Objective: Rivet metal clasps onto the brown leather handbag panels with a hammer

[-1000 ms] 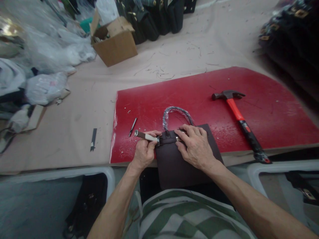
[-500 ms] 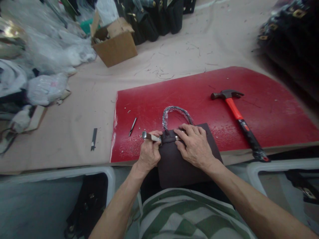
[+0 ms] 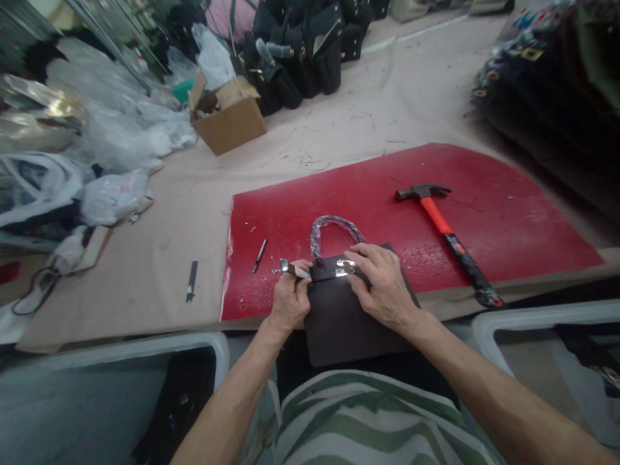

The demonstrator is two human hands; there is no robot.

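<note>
A dark brown handbag [image 3: 353, 326] lies over the front edge of the red board, its handle [image 3: 334, 221] wrapped in clear plastic and pointing away from me. My left hand [image 3: 290, 298] is closed at the bag's upper left corner, pinching a short strap [image 3: 294, 268] with a shiny metal end. Across the bag's upper right part rests my right hand [image 3: 386, 284], thumb and fingers apart. Its fingertips are beside two shiny metal plates [image 3: 345, 268] near the bag's top. The right hand covers the bag's upper right corner.
On the red board [image 3: 508, 219] lie a claw hammer [image 3: 438, 216] to the right and a small metal punch [image 3: 260, 255] to the left. A dark strip [image 3: 192, 281] is further left. Behind stand a cardboard box [image 3: 232, 126] and several black bags [image 3: 310, 64]. Bins flank me.
The right fingers have shifted right, off the metal plates, which show more fully now. The left hand keeps its pinch on the strap. The whole view has shifted slightly.
</note>
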